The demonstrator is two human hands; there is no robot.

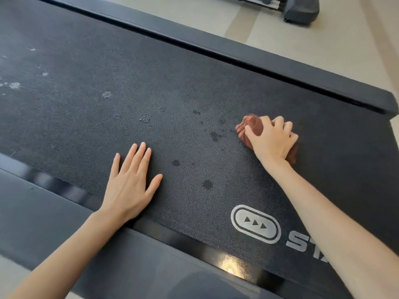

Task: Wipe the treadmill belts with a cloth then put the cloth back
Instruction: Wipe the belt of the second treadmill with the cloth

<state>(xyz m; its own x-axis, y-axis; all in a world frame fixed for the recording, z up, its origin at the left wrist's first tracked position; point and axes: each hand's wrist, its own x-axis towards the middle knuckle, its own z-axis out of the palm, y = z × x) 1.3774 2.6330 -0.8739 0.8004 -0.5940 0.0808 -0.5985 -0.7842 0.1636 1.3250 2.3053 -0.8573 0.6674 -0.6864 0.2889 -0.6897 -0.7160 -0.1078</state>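
A black textured treadmill belt (pixel 172 87) fills most of the head view, running from upper left to lower right. It carries dusty pale marks at the left and small dark wet spots in the middle. My right hand (pixel 273 140) grips a crumpled reddish-brown cloth (pixel 250 126) and presses it on the belt near the far right end. My left hand (pixel 129 182) lies flat on the belt near its front edge, fingers straight and spread, holding nothing.
Dark side rails border the belt, one at the far side (pixel 259 59) and one at the near side (pixel 64 212). A silver logo (pixel 255 223) is printed on the belt at lower right. Beige floor (pixel 323 35) lies beyond, with another machine's base (pixel 300 9) at top right.
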